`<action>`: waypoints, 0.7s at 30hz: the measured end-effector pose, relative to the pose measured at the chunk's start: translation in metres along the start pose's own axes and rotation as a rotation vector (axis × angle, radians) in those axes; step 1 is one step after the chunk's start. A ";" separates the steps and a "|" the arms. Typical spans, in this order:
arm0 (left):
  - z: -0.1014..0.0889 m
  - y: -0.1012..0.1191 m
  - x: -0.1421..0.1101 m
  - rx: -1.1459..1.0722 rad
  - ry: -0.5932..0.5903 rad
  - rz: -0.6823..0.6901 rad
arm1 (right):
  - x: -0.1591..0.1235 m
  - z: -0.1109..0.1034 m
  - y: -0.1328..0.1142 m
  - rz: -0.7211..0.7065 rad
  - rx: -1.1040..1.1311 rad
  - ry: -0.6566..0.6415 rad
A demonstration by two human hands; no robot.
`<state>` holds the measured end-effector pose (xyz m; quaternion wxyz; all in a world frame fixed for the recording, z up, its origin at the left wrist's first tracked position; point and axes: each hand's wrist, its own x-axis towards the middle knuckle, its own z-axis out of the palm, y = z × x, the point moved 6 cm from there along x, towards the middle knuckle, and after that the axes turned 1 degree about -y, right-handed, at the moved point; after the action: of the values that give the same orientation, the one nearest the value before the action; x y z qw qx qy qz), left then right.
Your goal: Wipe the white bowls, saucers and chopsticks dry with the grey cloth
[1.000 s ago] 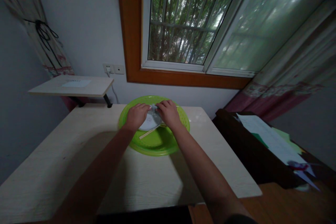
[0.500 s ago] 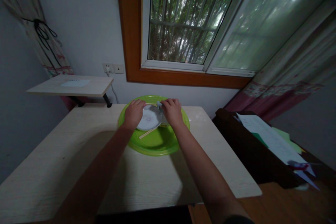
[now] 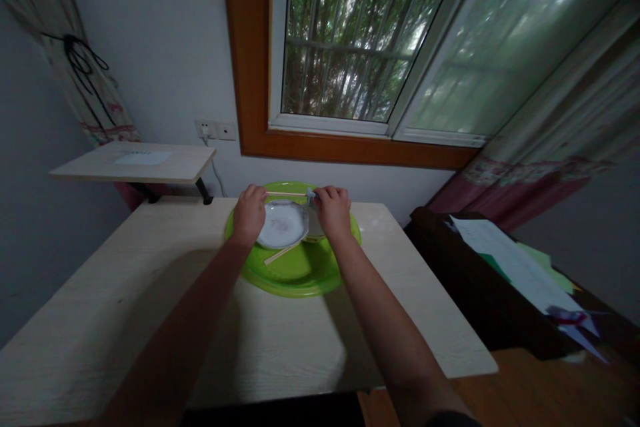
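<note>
My left hand is closed on one end of a light wooden chopstick, held level above the far side of a bright green round basin. At the chopstick's other end my right hand pinches a small grey-blue cloth, which touches the stick. Below them a white scalloped dish rests in the basin, its left edge beside my left hand. A second pale dish is partly hidden by the right hand. Another light stick lies in front of the white dish.
The basin stands on a pale wooden table against the wall under a window. At the back left is a small raised shelf with a paper label. To the right, papers lie on a dark brown piece of furniture.
My hands have moved apart, the left one to the left and the right one slightly right. More of the chopstick now shows between them, and the cloth has shifted right along with my right hand.
</note>
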<state>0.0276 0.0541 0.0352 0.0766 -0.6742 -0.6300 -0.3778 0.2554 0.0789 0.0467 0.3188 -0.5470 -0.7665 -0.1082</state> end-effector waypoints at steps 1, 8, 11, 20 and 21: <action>0.001 0.002 0.000 0.006 -0.020 0.019 | 0.000 0.001 -0.002 -0.018 -0.001 -0.011; 0.012 0.033 -0.010 0.063 -0.187 0.238 | -0.006 0.010 -0.036 -0.294 0.057 -0.154; 0.010 0.032 -0.010 0.052 -0.167 0.212 | -0.007 0.009 -0.038 -0.286 0.069 -0.149; 0.011 0.004 -0.002 -0.038 -0.095 0.052 | -0.002 0.012 -0.007 -0.059 -0.023 -0.126; 0.013 0.006 -0.002 -0.042 -0.115 0.069 | -0.003 0.012 -0.009 -0.083 -0.020 -0.132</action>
<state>0.0384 0.0588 0.0264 0.0391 -0.7175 -0.6018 -0.3484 0.2433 0.0800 0.0373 0.2575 -0.5239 -0.8066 -0.0928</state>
